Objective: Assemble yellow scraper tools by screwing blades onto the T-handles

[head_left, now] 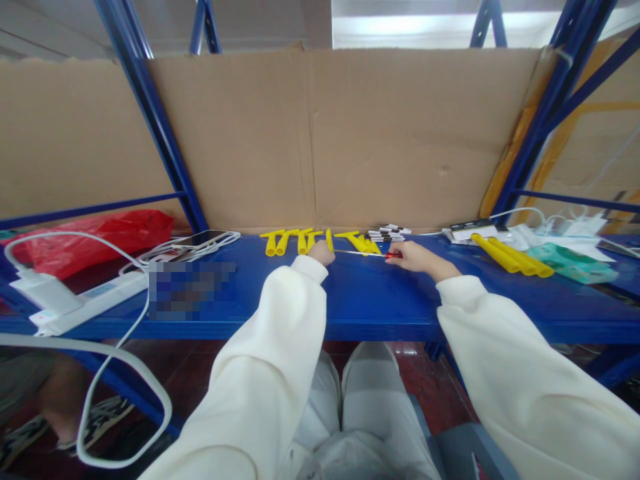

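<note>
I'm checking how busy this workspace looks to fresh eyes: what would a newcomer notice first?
Probably the bright yellow pieces lined up along the back of the blue tabletop. Next, the crumpled red plastic at the far left. Then, near the middle, the right hand gripping a red-handled tool, its thin shaft pointing toward the left hand.
</note>
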{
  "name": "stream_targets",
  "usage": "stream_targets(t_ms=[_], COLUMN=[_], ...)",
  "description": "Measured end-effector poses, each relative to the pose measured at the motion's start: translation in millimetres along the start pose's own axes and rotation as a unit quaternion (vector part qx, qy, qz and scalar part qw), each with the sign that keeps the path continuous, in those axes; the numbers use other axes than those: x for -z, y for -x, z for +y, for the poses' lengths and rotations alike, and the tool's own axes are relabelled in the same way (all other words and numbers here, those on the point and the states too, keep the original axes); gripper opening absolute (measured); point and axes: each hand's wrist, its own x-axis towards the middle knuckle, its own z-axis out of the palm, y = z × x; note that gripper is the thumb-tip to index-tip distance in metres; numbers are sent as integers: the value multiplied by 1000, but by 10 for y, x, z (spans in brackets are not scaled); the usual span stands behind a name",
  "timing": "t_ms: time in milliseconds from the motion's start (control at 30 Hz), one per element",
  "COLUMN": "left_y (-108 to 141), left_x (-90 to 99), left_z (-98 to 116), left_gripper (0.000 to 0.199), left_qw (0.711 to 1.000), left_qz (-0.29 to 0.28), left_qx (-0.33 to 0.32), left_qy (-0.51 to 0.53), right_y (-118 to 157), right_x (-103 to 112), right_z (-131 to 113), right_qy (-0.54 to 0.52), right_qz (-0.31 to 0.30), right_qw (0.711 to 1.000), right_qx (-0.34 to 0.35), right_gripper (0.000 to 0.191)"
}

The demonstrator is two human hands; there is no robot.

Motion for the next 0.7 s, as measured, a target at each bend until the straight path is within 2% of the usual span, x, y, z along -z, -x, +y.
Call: stream_targets(t_ms=[433, 700], left_y=[-17, 19], left_x=[-2, 11], left_z=[-7, 7], left_gripper=[46, 40], left_qw=[1000, 1000], left_qz=[1, -7], left_qx=[-16, 12], left_qy=[-1, 13], right_y=[12, -14], right_x=[13, -28], right_z=[-29, 1], right_qy=[20, 0], right_qz=[-18, -23], right_qw=[1000, 1000], right_qx=[-2, -14], right_gripper=[17, 14])
